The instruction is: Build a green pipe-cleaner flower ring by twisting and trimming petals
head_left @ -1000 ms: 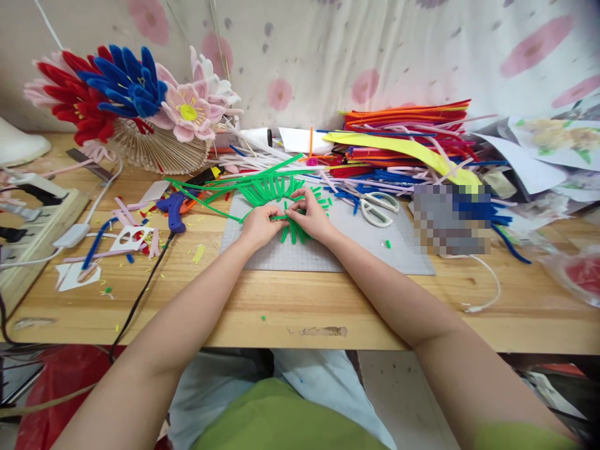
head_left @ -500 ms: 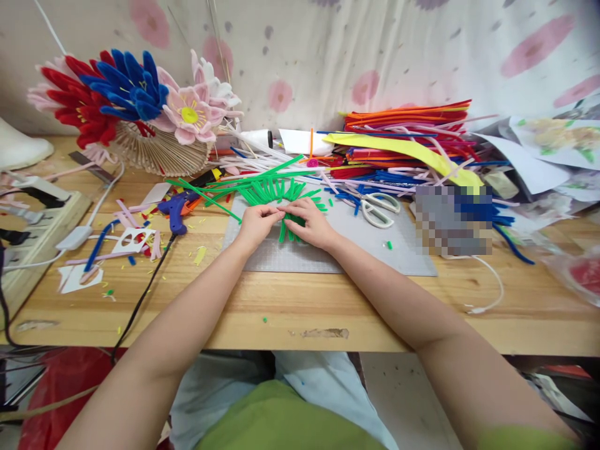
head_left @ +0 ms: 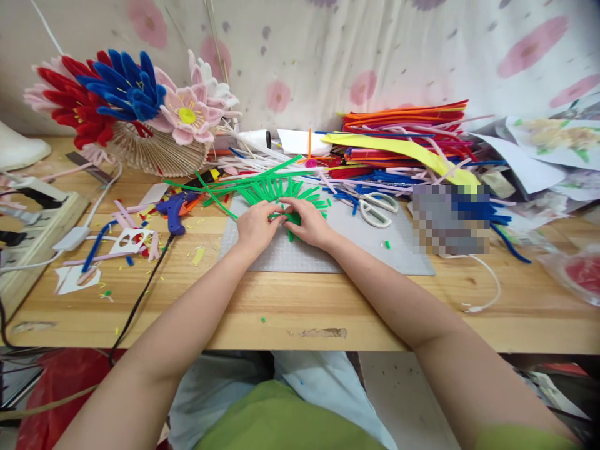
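Green pipe cleaners [head_left: 267, 189] fan out in a ring of short pieces on the grey cutting mat [head_left: 375, 250]. My left hand [head_left: 257, 228] is closed at the near left side of this ring, its thumb and fingertips pinched together. My right hand [head_left: 307, 224] meets it from the right, fingers curled and closed over the ring's near part. Both hands seem to grip a green pipe cleaner, though the fingers hide most of it. Longer green stems [head_left: 215, 187] lie at the upper left. White-handled scissors [head_left: 375, 209] rest on the mat to the right.
A blue glue gun [head_left: 173, 211] with a black cord lies left. Behind it stand fuzzy flowers [head_left: 135, 87] on a stick fan. Bundles of coloured pipe cleaners [head_left: 407, 119] pile up at the back. A power strip [head_left: 47, 231] sits at the far left; scraps litter the wood table [head_left: 375, 312].
My hands have shifted slightly, with the left hand turned more over and the right fingers curled closer to it. The scissors and glue gun stay put.
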Demonstrator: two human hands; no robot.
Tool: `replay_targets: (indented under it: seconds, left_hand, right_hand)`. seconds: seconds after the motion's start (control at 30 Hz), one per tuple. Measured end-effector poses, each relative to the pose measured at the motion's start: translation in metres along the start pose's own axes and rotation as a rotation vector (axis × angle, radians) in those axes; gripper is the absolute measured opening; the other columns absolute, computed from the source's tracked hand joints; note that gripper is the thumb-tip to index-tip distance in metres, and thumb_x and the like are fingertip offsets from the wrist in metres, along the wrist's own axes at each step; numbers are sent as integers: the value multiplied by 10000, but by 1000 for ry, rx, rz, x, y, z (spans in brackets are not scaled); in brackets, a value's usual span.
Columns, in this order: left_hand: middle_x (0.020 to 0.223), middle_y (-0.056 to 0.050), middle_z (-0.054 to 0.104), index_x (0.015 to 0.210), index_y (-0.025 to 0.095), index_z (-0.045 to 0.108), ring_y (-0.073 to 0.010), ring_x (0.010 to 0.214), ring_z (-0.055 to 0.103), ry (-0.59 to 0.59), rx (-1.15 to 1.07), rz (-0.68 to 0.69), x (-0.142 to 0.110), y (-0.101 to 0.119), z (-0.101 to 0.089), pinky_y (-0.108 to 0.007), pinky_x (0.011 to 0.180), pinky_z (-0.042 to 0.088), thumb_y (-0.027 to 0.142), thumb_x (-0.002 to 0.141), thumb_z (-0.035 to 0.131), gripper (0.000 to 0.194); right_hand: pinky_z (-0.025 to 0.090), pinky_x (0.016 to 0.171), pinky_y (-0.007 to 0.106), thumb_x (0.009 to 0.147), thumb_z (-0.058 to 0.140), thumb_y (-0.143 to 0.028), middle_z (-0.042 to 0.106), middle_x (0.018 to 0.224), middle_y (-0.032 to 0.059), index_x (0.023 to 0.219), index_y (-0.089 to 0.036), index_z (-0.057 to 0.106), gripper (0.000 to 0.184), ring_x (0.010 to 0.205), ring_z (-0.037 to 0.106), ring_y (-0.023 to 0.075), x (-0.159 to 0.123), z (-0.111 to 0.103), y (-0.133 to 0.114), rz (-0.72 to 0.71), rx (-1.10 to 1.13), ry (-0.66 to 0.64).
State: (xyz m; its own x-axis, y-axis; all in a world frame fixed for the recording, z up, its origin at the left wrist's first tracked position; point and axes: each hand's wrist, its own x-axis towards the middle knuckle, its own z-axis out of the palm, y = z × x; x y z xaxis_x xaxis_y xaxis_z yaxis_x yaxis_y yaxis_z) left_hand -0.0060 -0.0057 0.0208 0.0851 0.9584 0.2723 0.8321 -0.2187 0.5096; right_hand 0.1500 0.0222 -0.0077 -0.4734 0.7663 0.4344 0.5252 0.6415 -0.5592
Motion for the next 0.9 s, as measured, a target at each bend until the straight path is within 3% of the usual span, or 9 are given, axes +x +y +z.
replay_targets:
  seconds: [0.13,0.3,0.53,0.7,0.8,0.9]
  left_hand:
    - [914,-18,672,908,256,707,-178,863,603,-11,24,-42,0,0,2,-268,712,395,355,795,582,196]
    - [973,-20,691,918,247,702,-189,909,609,-41,-5,-118,4,1,2,-273,741,407,343,805,564,203]
    - [711,-33,668,878,208,694,-195,731,610,-132,-32,-191,9,0,-1,-276,632,381,346,784,564,212]
    - [546,8,569,804,138,668,-126,517,495,-234,-337,-276,16,-8,2,-243,526,327,323,719,621,208]
    - [508,30,529,763,118,657,-97,484,436,-262,-445,-306,18,-11,1,-228,509,312,315,700,632,208]
    - [483,36,513,746,120,666,-98,471,420,-303,-373,-304,18,-16,0,-230,494,300,331,704,619,220]
  right_hand:
    - [409,885,404,717,562,-182,642,934,48,1308,-197,360,624,957,569,220,-1,2,1,7,63,33]
    - [393,896,422,728,563,-203,627,929,61,1303,-187,350,613,972,546,240,-1,3,0,-5,-12,53]
    - [370,896,424,758,547,-179,628,965,75,1279,-170,417,537,990,495,255,0,0,-4,-41,-140,15]
    - [364,903,435,788,507,-151,625,1010,82,1288,-181,431,507,1029,480,258,1,-3,-7,-108,-149,-25]
    - [372,917,446,794,539,-202,615,1053,83,1305,-193,414,526,1039,484,256,0,-6,-7,-137,-111,-51]
    - [382,936,464,764,613,-327,576,1147,94,1333,-208,376,629,1082,482,263,-2,-10,-3,-128,-39,-67]
